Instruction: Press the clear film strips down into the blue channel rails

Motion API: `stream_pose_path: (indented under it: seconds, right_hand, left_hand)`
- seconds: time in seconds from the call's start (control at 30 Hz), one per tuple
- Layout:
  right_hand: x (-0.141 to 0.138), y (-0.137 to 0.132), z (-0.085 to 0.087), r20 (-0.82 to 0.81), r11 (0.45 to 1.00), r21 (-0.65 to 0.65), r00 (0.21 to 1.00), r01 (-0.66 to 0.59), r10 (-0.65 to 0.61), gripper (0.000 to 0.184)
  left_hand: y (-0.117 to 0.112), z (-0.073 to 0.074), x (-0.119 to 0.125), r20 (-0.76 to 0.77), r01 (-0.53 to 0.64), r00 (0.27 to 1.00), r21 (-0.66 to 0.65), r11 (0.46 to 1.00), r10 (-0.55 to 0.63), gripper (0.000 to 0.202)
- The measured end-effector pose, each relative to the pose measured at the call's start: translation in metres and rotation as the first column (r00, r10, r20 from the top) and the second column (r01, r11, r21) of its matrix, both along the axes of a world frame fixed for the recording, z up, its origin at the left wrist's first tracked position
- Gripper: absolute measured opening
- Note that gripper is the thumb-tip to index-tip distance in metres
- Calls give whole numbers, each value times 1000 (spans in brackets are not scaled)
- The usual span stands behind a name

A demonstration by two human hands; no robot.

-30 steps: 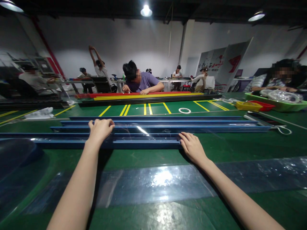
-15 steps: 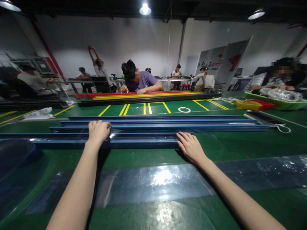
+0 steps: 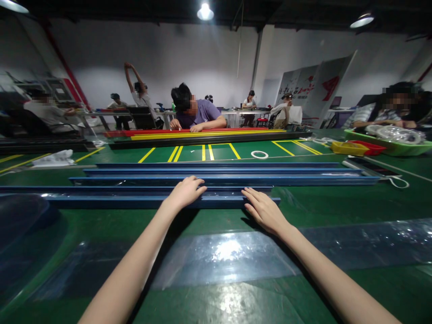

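A long blue channel-shaped strip point(image 3: 108, 202) lies across the green table in front of me, with shiny clear film showing inside its trough. My left hand point(image 3: 187, 191) rests over the strip, fingers stretched forward and thumb apart. Near the strip's right end is my right hand point(image 3: 265, 209), its fingers spread over the front edge. Neither hand visibly grips anything; contact under the fingertips is hard to make out. Just beyond lie several more blue strips point(image 3: 320, 181), side by side.
Clear plastic film point(image 3: 229, 265) stretches over the table's near part. A roll of film point(image 3: 23, 225) sits at left. Farther off are red, yellow and black strips point(image 3: 209, 140), a white tape ring point(image 3: 259, 155), a phone point(image 3: 374, 166) and a green tray point(image 3: 405, 147). A person leans over opposite.
My left hand has moved right along the near blue strip, closer to my right hand, and its fingers have straightened. My right hand has shifted slightly left, uncovering the strip's end.
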State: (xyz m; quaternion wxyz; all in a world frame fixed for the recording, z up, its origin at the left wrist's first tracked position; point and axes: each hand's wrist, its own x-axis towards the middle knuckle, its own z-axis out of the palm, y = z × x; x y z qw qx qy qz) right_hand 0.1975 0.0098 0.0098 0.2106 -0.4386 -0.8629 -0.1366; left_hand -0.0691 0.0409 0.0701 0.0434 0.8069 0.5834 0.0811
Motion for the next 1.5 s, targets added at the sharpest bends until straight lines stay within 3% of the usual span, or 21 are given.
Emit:
stream_pose_path:
  seconds: [0.13, 0.27, 0.47, 0.8, 1.0, 1.23, 1.37, 1.5]
  right_hand:
    - [0, -1, 0, -14, 998, -20, 998, -67, 66, 43]
    - [1, 1, 0, -17, 999, 11, 999, -46, 46, 43]
    - [7, 6, -2, -47, 986, 158, 997, 60, -53, 38]
    - [0, 19, -10, -80, 919, 344, 982, 190, -173, 32]
    - [4, 21, -13, -134, 917, 348, 979, 193, -155, 31]
    - [13, 13, -6, -89, 972, 226, 995, 58, -39, 30]
    - [16, 13, -1, 8, 987, 155, 1000, -28, 27, 43]
    - [16, 16, -4, 4, 982, 181, 999, 45, -46, 49]
  left_hand:
    - [-9, -20, 32, -30, 98, 995, 6, 995, -97, 53]
    - [-9, -31, 36, -47, 67, 996, -69, 995, -70, 57]
    - [-4, -27, 25, -65, 14, 998, -163, 987, -25, 63]
    - [-6, -27, 27, -76, -14, 997, -171, 985, 2, 63]
    - [-5, -27, 26, -79, -9, 997, -169, 986, -4, 63]
    - [-3, -27, 23, -81, 6, 997, -179, 984, -21, 64]
    - [-2, -28, 23, -89, 4, 996, -168, 986, -19, 64]
    - [-2, -30, 23, -84, 4, 996, -153, 988, -17, 63]
